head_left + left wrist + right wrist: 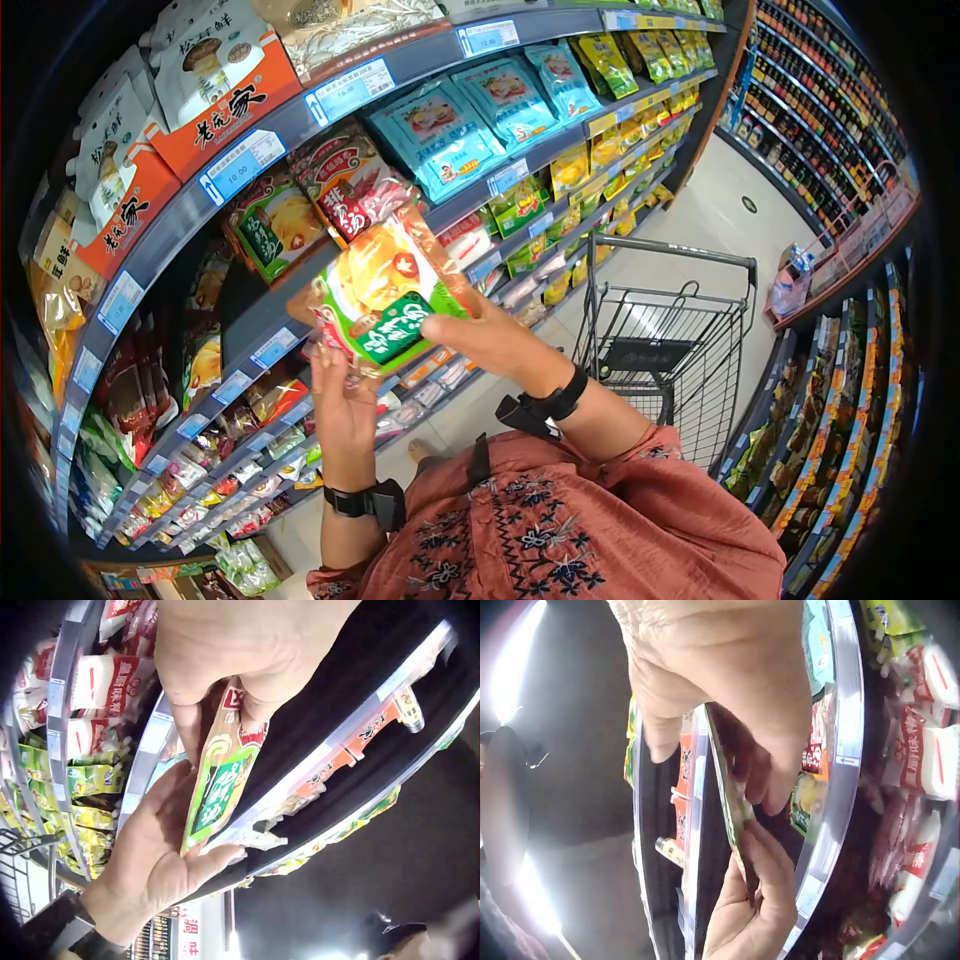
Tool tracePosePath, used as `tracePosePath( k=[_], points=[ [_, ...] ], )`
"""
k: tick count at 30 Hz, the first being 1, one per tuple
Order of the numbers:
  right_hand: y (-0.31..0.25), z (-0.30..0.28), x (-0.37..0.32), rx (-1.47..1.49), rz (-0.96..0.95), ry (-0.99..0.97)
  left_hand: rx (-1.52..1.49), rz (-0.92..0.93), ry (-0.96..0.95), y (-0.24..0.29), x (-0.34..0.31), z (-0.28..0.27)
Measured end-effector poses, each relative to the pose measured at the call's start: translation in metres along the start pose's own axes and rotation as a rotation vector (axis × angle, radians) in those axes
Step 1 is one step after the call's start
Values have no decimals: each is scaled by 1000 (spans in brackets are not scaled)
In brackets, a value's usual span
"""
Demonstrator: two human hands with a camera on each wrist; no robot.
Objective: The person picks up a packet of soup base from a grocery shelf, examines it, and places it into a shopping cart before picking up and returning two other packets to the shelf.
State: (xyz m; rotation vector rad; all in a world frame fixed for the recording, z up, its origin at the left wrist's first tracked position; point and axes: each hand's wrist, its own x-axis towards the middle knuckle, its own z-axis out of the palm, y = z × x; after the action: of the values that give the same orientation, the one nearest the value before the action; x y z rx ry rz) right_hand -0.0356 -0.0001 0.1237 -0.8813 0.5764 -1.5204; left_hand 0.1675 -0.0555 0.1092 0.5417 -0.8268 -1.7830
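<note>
A flat soup seasoning packet (375,275), with yellow soup pictured over a green label, is held up in front of the shelves by both hands. My left hand (343,405) pinches its lower left corner between thumb and fingers. On the opposite side my right hand (485,345) grips the edge, thumb across the front and fingers behind. The left wrist view shows the packet (223,787) narrow and slanted, with a hand at each end. It appears nearly edge-on in the right wrist view, where the left hand (754,900) pinches its lower end.
Similar soup packets (270,225) stand on the shelf just behind. Blue packets (440,135) lie to their right, and orange boxes (215,80) sit on the shelf above. A wire shopping cart (665,340) stands in the aisle at right, with bottle shelves (820,90) beyond.
</note>
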Motion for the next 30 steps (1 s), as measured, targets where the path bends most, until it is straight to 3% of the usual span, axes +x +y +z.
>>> tracePosePath(
  k=[1,5,6,8,11,14,18,23,26,30],
  points=[
    [9,7,5,33,-157,116,30,-17,-18,-5,-4,-1],
    [-7,-7,2,150,-57,165,193,33,-166,-1,1,-21],
    [-6,-17,3,162,-5,132,136,-26,-239,9,5,-38],
    [-16,-16,1,132,34,91,241,-18,-166,31,4,-8],
    [-15,-15,4,72,39,86,545,-109,-293,41,17,-17],
    [-11,-18,4,-23,105,58,510,-348,-369,50,14,-9],
    [-16,-1,8,-75,127,-67,535,-323,-310,34,4,-8],
    [0,-4,8,117,40,100,388,-212,-178,21,2,-12],
    [8,-24,5,-39,266,-37,351,-105,-116,16,2,-13],
    [11,-5,2,-230,216,-49,347,-33,-95,13,4,-17]
  ],
)
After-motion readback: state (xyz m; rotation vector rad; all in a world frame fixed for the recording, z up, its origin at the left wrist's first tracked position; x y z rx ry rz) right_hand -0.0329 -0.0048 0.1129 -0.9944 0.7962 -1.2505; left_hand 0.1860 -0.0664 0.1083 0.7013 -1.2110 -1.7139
